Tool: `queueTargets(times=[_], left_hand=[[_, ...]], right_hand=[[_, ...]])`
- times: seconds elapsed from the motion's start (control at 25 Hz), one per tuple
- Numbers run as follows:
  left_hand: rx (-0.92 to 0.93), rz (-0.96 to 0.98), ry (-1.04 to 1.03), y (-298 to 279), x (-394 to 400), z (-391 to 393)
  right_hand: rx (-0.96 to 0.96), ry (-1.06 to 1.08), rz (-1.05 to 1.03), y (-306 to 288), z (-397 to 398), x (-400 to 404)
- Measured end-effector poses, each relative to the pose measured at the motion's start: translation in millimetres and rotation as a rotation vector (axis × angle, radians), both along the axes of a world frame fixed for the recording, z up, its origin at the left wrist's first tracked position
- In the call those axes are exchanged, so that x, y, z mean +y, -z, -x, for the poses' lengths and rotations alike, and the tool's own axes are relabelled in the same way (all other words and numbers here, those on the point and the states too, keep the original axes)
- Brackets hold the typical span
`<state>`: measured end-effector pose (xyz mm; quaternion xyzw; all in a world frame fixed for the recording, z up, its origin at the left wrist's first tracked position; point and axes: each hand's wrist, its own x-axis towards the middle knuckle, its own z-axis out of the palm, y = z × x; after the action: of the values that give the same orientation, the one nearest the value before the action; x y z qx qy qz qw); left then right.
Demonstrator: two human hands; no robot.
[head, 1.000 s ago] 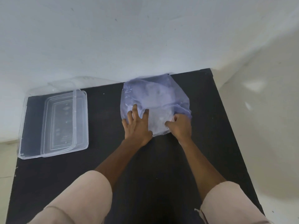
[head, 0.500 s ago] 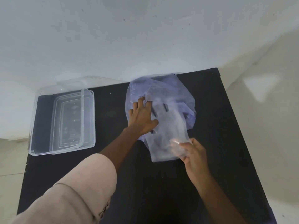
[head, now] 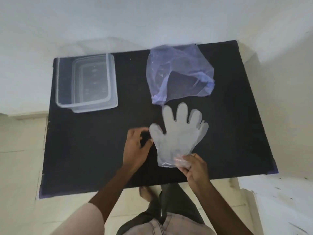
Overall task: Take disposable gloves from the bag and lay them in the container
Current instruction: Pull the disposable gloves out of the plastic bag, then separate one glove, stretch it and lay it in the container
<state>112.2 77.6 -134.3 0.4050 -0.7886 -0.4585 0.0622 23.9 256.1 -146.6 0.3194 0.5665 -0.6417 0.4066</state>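
Nearest the table's front edge, the right hand (head: pixel 194 168) pinches the cuff of a disposable glove (head: pixel 177 134), thumb and fingertips clamped on the crinkled film. Just beside the glove's thumb, the left hand (head: pixel 137 146) hovers half-curled with its fingers apart, gripping nothing that I can see. That glove is thin, milky and see-through, spread flat with all five stubby fingers fanned out against the matt black table (head: pixel 84 158).

Beyond its fingertips lies the bag (head: pixel 179 72), pale violet, limp and wrinkled, its mouth gaping toward the person; whether more gloves remain inside I cannot tell. Well apart to the left, near the far edge, sits the container (head: pixel 86 82), a clear, rigid, rounded rectangle that appears to rest on its lid.

Risks as I see them: film this light may cling to the fingers, fold over itself or flutter on the way across, landing bunched rather than flat. More than one layer may also be stuck together, since the little finger shows a doubled outline.
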Motion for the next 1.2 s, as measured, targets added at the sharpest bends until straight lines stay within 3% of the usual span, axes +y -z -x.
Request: queueTargets(times=[0.2,0.32,0.4,0.48,0.6,0.68,0.76,0.96,1.2], left_hand=[[-0.247,-0.663,-0.385,11,35,-79],[-0.266,-0.837,-0.448,14,38,-88],[-0.243,-0.876,-0.451,16,40,-89],[-0.209,-0.883,-0.456,17,41,-86],[-0.171,-0.889,-0.45,16,39,-75],[-0.167,-0.869,-0.482,15,36,-67],[-0.193,-0.818,-0.505,16,32,-60],[-0.246,-0.751,-0.448,18,25,-48],[-0.168,-0.756,-0.439,4,19,-37]], right_hand=[[-0.038,0.017,0.04,1,-39,-21],[-0.046,0.042,0.024,-2,-51,-22],[-0.003,-0.061,-0.059,-6,-56,-15],[0.129,-0.275,-0.269,-7,-58,-4],[0.564,-0.528,-0.577,-2,-61,9],[0.838,-0.651,-0.621,0,-63,6],[0.986,-0.846,-0.578,-1,-66,-4],[1.166,-1.192,-0.638,4,-71,-32],[1.258,-1.252,-0.75,5,-68,-46]])
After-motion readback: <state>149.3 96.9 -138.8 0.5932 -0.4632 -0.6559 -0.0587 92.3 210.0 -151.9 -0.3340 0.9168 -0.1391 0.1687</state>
